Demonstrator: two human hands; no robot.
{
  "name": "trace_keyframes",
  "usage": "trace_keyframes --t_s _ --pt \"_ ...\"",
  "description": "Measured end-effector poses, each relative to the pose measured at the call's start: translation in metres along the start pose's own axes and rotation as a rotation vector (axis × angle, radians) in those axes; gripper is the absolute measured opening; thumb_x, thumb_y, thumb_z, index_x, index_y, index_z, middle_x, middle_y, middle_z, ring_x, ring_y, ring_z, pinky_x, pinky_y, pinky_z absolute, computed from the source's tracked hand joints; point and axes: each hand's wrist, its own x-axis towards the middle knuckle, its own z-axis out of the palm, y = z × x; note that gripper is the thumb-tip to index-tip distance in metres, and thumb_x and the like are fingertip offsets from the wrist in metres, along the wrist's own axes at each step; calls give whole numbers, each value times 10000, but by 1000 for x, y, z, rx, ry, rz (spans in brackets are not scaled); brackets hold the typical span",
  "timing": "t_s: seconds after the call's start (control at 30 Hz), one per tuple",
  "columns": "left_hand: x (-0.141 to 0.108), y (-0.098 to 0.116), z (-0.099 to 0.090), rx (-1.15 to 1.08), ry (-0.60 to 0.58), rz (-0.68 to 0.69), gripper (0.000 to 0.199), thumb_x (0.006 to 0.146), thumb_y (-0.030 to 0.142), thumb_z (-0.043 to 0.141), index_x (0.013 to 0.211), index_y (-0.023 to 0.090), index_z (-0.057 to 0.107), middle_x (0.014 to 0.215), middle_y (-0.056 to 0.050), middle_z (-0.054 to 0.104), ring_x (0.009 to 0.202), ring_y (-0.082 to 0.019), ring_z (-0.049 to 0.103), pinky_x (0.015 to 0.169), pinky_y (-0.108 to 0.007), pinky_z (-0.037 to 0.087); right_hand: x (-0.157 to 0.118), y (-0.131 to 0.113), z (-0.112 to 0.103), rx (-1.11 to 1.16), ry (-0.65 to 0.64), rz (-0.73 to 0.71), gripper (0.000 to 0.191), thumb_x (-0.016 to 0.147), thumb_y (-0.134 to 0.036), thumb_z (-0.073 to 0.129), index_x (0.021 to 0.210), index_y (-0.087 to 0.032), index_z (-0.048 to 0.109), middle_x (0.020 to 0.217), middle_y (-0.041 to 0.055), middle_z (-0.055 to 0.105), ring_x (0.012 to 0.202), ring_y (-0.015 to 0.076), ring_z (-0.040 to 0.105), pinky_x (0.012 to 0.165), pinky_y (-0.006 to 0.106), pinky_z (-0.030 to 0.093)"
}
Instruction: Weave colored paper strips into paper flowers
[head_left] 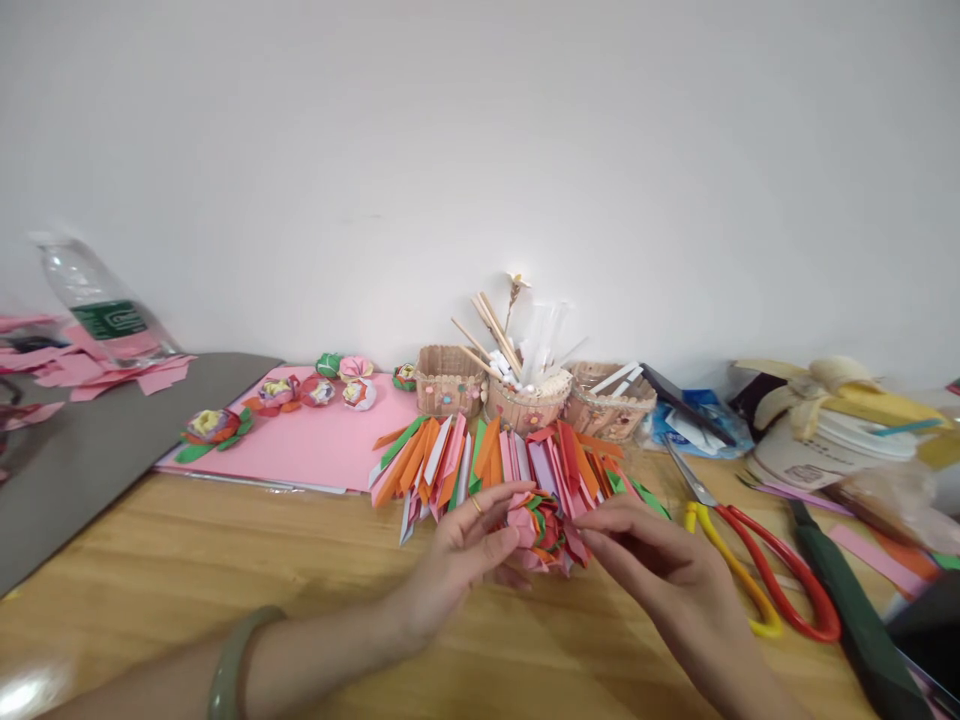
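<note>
Pinching together on the right edge of a round, layered flower of pink, red, orange and green paper (pixel 537 528) are the thumb and forefinger of the right hand (pixel 664 570). The left hand (pixel 461 540), wearing a thin gold ring (pixel 477 505), curls its thumb and fingers around the flower's left side and grips it. A pale green bangle (pixel 227 668) circles the left wrist. The flower is right in front of a fanned row of folded, multicoloured paper strips (pixel 427 460) on the light wooden counter (pixel 315 570). Just behind the strips stand three small wooden baskets decorated with flowers (pixel 451 388); thin wooden sticks (pixel 499 330) rise from the middle one. Near the right hand lie scissors with one red and one yellow handle (pixel 701 492), beside a long dark green tool (pixel 847 590). Over to the left, several colourful paper flowers (pixel 277 395) sit on or beside a flat pink sheet (pixel 315 450). Farther left, a clear plastic bottle with a green label (pixel 109 318) leans among pink paper pieces (pixel 97 372). At far right, a peeled banana (pixel 870 395) rests on a white-lidded tub (pixel 832 455).
</note>
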Motion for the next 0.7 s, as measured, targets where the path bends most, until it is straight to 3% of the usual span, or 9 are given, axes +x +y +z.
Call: trace_keyframes --t_s 0.1,0.23,0.4,0.53,0.7 --pt "0 0 1 -75 -21 -71 390 708 271 674 1085 214 592 765 -24 648 673 -136 642 593 -248 523 -3 1 2 -54 -33 -161 111 786 -220 591 862 -251 665 782 21 635 720 153 584 617 232 464" --pt "1 -1 0 -102 -110 -187 447 728 352 639 1135 185 560 619 -23 647 635 -186 673 554 -252 516 -5 -2 5 -89 -114 -183 109 793 -197 575 828 -247 666 772 23 607 703 145 578 614 234 469" --pt "2 -4 -2 -118 -186 -246 408 793 359 554 1151 164 544 730 -63 681 606 -169 670 590 -279 524 -2 -8 3 22 -122 -85 139 763 -273 607 645 -198 605 642 1 546 578 127 520 514 224 438" --pt "2 -4 -3 -123 -203 -257 426 819 400 499 1167 155 528 768 -80 674 600 -154 655 567 -262 511 -1 -8 -1 100 -66 -45 137 767 -299 603 668 -203 595 662 0 543 620 136 534 550 231 456" --pt "1 -3 -2 -100 -208 -281 424 832 433 460 1144 160 547 765 -78 665 606 -144 643 589 -269 507 -5 -7 2 -42 -103 -141 79 783 -254 592 767 -228 665 708 31 588 660 156 559 566 246 468"
